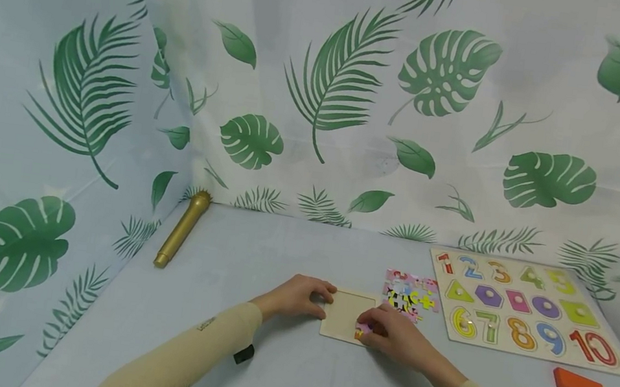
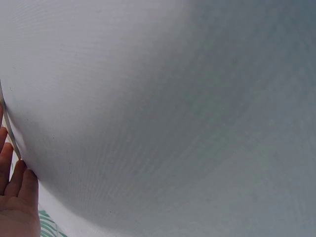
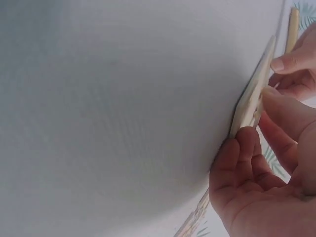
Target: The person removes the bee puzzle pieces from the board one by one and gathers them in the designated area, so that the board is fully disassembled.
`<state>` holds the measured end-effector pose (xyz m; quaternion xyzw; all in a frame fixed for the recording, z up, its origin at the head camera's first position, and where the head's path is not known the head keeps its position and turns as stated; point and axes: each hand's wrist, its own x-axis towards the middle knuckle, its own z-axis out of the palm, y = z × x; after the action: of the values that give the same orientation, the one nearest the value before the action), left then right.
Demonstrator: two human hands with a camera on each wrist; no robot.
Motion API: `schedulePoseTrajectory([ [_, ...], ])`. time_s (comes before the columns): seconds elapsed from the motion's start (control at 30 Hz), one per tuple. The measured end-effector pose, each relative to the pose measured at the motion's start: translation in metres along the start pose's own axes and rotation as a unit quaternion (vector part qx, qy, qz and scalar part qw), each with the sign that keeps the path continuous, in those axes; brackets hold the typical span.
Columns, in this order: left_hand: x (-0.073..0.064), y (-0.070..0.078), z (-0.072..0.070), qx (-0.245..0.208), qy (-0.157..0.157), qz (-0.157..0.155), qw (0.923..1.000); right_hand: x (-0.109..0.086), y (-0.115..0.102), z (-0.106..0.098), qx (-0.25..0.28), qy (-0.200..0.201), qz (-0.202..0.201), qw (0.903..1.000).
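A small pale wooden puzzle tray [image 1: 343, 312] with a raised rim lies on the table between the hands. My left hand [image 1: 296, 295] holds its left edge, index finger by the far corner and thumb lower down. In the left wrist view, the fingers [image 2: 28, 190] meet the tray's edge. At the tray's lower right corner, my right hand [image 1: 400, 335] pinches a pink and yellow jigsaw piece [image 1: 359, 333], partly hidden by its fingers. Just beyond that hand lie several colourful jigsaw pieces [image 1: 411, 295], grouped together; the hand covers some of them.
On the right rests a wooden number and shape board [image 1: 529, 317], with an orange block [image 1: 580, 386] in front of it. A gold microphone-shaped object [image 1: 183, 229] lies at the back left. Leaf-printed cloth [image 1: 352, 140] rises behind the table.
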<state>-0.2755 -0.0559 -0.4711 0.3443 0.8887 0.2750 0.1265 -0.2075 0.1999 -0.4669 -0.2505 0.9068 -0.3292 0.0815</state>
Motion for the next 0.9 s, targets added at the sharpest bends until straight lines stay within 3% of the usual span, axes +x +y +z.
schedulePoseTrajectory([
  [0.27, 0.0, 0.0, 0.001, -0.002, 0.0, -0.008, 1.0, -0.007, 0.015, -0.017, 0.004, 0.053, 0.007, 0.9985],
  [0.5, -0.001, 0.001, -0.001, -0.005, 0.0, -0.004, 1.0, -0.019, 0.047, -0.042, -0.037, 0.117, 0.055, 0.9909],
  [0.67, -0.001, 0.001, -0.001, -0.009, 0.0, -0.001, 1.0, -0.03, 0.059, -0.058, -0.058, 0.121, 0.057, 0.9893],
  [0.9, 0.0, 0.0, 0.001, -0.008, 0.001, -0.005, 1.0, -0.037, 0.068, -0.066, -0.073, 0.097, 0.048, 0.9914],
])
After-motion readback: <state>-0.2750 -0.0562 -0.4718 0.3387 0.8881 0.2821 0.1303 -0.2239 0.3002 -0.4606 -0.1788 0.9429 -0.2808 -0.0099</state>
